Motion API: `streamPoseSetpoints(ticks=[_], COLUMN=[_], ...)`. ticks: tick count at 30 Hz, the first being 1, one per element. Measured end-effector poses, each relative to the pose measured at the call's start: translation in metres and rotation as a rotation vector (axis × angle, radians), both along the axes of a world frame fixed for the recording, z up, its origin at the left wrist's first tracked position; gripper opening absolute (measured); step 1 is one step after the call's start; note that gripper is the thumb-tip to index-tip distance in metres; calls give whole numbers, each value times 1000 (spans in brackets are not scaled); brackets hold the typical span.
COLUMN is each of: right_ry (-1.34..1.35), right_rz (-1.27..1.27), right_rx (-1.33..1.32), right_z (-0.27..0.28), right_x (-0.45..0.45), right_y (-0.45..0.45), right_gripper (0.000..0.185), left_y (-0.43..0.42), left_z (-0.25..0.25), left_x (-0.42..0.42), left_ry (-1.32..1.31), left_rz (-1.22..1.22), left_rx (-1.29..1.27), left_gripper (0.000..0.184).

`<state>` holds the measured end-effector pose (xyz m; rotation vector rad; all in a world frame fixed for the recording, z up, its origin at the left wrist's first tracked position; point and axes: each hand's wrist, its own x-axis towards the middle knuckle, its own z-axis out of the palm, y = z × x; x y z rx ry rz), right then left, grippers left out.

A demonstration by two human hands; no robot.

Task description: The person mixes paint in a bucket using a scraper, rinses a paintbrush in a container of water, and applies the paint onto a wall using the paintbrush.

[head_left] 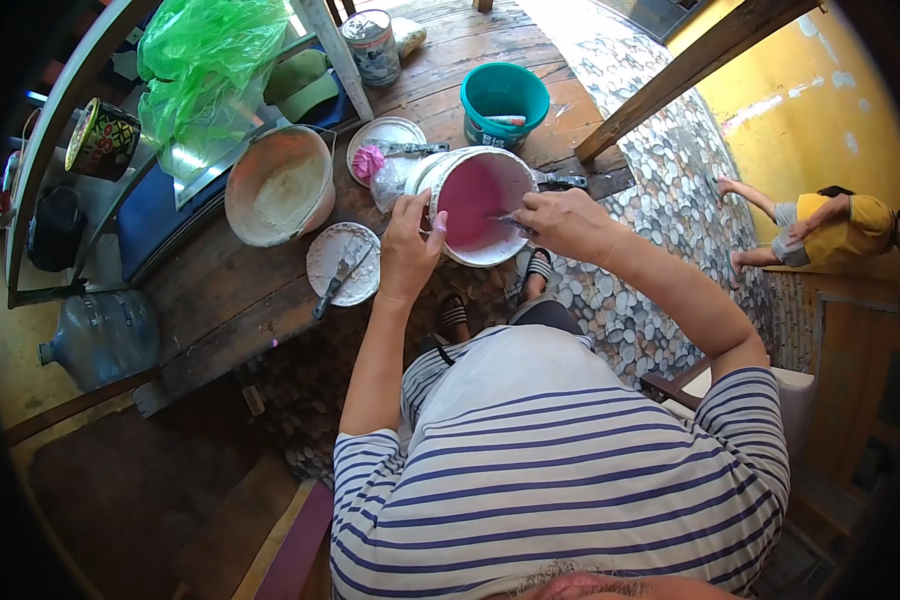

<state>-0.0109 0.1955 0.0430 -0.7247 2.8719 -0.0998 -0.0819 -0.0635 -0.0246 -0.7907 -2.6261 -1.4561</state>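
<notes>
A white bucket (485,262) with pink paint (470,205) inside is tilted toward me at the table's edge. My left hand (410,245) grips its left rim, the thumb on the near side and pink-smeared. My right hand (565,225) is closed at the right rim around a thin metal tool (511,219) that reaches into the bucket; its exact kind is too small to tell. Behind that hand, a dark-handled tool (562,181) sticks out past the rim. Left of the bucket lies a clear plastic bag (388,185).
On the wooden table (232,285) stand a teal bucket (505,92), a pale-crusted basin (280,190), a paint can (372,48) and a white lid (355,250) bearing a putty knife (332,285). A wooden post (690,80) rises at right. Another person (840,225) is farther right.
</notes>
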Motion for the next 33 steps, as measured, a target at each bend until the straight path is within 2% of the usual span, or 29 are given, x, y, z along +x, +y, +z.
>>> streamPoseSetpoints(ticks=[1, 2, 4, 5, 6, 8, 12, 16, 18, 26, 28, 29, 31, 33], right_ry=[47, 46, 136, -68, -68, -221, -253, -299, -284, -198, -160, -141, -128, -85], right_rz=[-164, -167, -488, -712, -709, -961, -1066, -1115, -1107, -989, -965, -957, -948, -925], right_rx=[-158, -158, -484, -595, -597, -889, -1161, -1191, -1319, -1216, -1182, -1129, -1075, -1031], right_z=[2, 0, -7, 12, 7, -15, -36, -27, -27, -3, 6, 10, 14, 18], right_x=[3, 6, 11, 12, 12, 15, 19, 22, 24, 28, 29, 29, 29, 27], right_y=[-3, -3, -5, -12, -11, -7, -9, -11, -10, -22, -24, -25, -27, -28], right_gripper=[19, 19, 25, 29, 29, 31, 29, 27, 27, 27, 28, 28, 29, 28], left_y=[-3, -5, -9, -13, -16, -18, -18, -18, -20, -32, -40, -39, -38, -37], left_z=[-1, 1, 0, -4, -8, -12, -12, -21, -21, -44, -69, -64, -55, -61], left_x=[0, 0, -1, -2, -3, -6, -6, -7, -11, -17, -19, -16, -6, -1], left_ry=[-2, -35, -69, -68, -64, -44, -57, -45, -85, -183, -352, -354, -574, -591], left_rz=[-1, 24, 46, 58, 73, 80, 84, 144, 186, 274, 310, 310, 329, 334], left_rx=[-1, 17, 33, 25, 18, 13, 62, 103, 90, 111, 294, 292, 454, 456], left_gripper=[39, 39, 39, 39, 38, 38, 37, 34, 34, 32, 31, 31, 30, 30])
